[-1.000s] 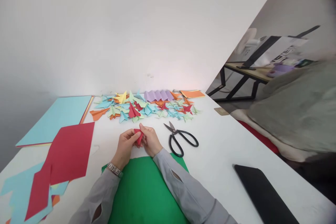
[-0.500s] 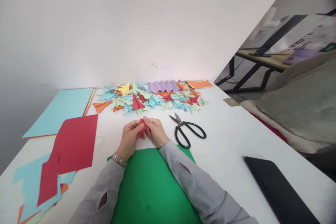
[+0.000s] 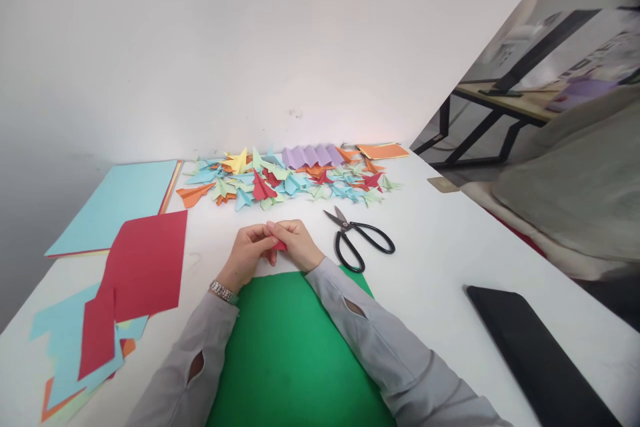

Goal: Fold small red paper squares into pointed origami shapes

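A small piece of red paper (image 3: 281, 246) is pinched between my two hands above the table, mostly covered by fingers. My left hand (image 3: 250, 252), with a metal watch at its wrist, closes on it from the left. From the right my right hand (image 3: 296, 242) grips it too, thumbs nearly meeting. Below the hands lies a green sheet (image 3: 300, 347). Black-handled scissors (image 3: 345, 227) rest slightly open to the right of my right hand. Behind, folded paper planes (image 3: 263, 187) in several colours lie heaped by the wall.
At the left are a light-blue paper stack (image 3: 125, 200), a large red sheet (image 3: 147, 267) and paper scraps (image 3: 65, 347). A pleated purple paper (image 3: 313, 156) and orange sheets (image 3: 384, 151) stand at the back. A black flat object (image 3: 530, 347) lies at right, near a person's sleeve (image 3: 570, 180).
My fingers have shifted over the red paper, so less of it shows and it now sits lower between the thumbs. The view has tilted slightly.
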Action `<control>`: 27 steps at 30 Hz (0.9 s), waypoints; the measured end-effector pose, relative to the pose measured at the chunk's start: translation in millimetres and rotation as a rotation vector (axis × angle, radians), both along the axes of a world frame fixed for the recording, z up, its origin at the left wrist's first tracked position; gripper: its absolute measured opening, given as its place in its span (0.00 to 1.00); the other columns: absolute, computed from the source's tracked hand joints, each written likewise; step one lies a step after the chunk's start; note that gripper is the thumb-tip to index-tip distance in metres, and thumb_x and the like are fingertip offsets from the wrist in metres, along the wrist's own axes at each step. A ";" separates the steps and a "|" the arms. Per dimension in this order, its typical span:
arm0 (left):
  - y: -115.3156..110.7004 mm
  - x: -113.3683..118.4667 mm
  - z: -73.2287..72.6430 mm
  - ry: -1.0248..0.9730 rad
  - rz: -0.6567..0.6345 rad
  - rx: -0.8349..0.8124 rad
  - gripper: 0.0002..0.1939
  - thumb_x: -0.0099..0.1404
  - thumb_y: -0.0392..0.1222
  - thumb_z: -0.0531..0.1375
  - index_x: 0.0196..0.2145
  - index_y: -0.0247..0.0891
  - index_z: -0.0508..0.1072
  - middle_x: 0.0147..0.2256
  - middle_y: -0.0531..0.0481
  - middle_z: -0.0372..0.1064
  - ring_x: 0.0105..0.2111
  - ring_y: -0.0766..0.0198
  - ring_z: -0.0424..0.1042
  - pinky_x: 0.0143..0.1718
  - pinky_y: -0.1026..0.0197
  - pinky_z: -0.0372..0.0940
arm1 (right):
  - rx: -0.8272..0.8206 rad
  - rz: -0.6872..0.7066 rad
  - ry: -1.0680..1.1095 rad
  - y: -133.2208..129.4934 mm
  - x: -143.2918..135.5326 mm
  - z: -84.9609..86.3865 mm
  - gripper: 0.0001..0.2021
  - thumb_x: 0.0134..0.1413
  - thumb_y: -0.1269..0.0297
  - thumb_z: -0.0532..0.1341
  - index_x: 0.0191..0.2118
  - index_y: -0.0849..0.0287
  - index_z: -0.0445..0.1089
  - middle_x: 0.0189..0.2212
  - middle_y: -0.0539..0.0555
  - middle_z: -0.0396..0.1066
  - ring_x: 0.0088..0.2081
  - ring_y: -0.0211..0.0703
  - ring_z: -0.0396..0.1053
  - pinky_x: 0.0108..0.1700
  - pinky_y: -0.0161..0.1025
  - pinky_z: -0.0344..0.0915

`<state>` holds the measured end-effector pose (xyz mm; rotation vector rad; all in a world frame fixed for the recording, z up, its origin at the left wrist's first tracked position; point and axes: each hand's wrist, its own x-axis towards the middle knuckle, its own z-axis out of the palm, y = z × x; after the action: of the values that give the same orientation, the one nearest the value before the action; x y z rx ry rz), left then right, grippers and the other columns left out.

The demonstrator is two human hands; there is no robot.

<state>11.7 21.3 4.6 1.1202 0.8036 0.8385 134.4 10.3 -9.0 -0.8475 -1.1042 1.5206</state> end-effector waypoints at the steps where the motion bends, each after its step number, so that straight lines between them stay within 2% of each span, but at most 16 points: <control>1: 0.4 0.0 0.1 -0.004 0.000 -0.020 0.07 0.48 0.39 0.63 0.21 0.34 0.71 0.14 0.55 0.63 0.14 0.70 0.62 0.17 0.65 0.57 | 0.001 0.014 -0.001 -0.1 0.0 -0.1 0.24 0.47 0.44 0.61 0.15 0.60 0.66 0.10 0.50 0.67 0.14 0.37 0.65 0.21 0.34 0.60; 7: -0.9 5.3 2.3 -0.025 0.051 -0.076 0.10 0.48 0.41 0.64 0.18 0.34 0.68 0.13 0.55 0.62 0.14 0.69 0.62 0.17 0.65 0.58 | -0.040 -0.036 0.074 0.7 -3.3 0.4 0.26 0.47 0.42 0.60 0.14 0.59 0.64 0.08 0.48 0.63 0.12 0.38 0.63 0.15 0.34 0.58; 14: -3.5 7.9 2.0 -0.074 0.123 -0.009 0.12 0.51 0.43 0.64 0.19 0.33 0.69 0.16 0.51 0.68 0.15 0.70 0.63 0.17 0.66 0.59 | -0.038 -0.200 0.061 5.9 -3.1 -7.3 0.28 0.48 0.39 0.58 0.12 0.58 0.59 0.05 0.45 0.54 0.09 0.34 0.55 0.12 0.33 0.50; 20: -3.6 9.5 1.3 -0.092 0.147 -0.014 0.12 0.50 0.43 0.65 0.18 0.34 0.68 0.13 0.54 0.63 0.13 0.70 0.61 0.16 0.67 0.58 | 0.008 -0.126 0.098 3.5 -3.9 -4.6 0.26 0.49 0.43 0.60 0.14 0.59 0.64 0.09 0.50 0.64 0.12 0.38 0.62 0.16 0.35 0.56; 24: -3.4 9.9 1.0 -0.097 0.174 0.004 0.12 0.51 0.43 0.65 0.19 0.34 0.69 0.13 0.55 0.63 0.14 0.71 0.61 0.16 0.67 0.59 | 0.009 -0.150 0.036 5.0 -3.8 -6.7 0.27 0.50 0.41 0.57 0.15 0.58 0.62 0.09 0.49 0.63 0.12 0.36 0.60 0.17 0.35 0.53; 27: -3.1 9.4 1.4 -0.105 0.216 0.021 0.12 0.51 0.43 0.65 0.19 0.34 0.69 0.14 0.55 0.63 0.15 0.70 0.62 0.17 0.67 0.59 | 0.007 -0.194 -0.020 6.3 -3.2 -8.3 0.28 0.50 0.39 0.56 0.13 0.57 0.59 0.06 0.46 0.57 0.12 0.34 0.55 0.17 0.34 0.50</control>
<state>21.1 18.3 5.9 1.0100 0.8390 1.0797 131.3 16.5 -17.3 -0.9387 -1.0100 1.3492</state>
